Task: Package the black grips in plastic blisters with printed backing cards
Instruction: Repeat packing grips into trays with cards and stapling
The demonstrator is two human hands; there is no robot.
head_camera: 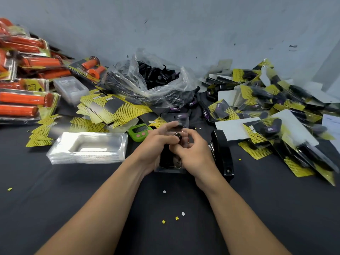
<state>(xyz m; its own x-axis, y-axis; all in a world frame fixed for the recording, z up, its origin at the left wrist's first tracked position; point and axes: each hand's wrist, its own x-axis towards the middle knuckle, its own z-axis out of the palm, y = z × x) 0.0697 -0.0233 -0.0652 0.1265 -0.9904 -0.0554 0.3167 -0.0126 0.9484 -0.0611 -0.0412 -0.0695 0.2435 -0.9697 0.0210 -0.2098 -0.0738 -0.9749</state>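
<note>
Left grip holds blister; right grip apparently pinches black handle; stapler just beside right grip.

- the table top is a dark, matt surface that looks like cloth.
- the stack of blisters is clear, glossy plastic with bright glints.
- the single blister at the centre is the same clear, shiny plastic.
- the black grip looks like matt rubber, with a faint sheen on its end.
- the backing cards are smooth printed card, some with plain white backs.
- the bag is thin, crinkled, glossy clear film.
- the stapler is glossy black, with bare metal at its mouth.
- the timer is smooth green plastic.
- the wall is matt grey and scuffed.
</note>
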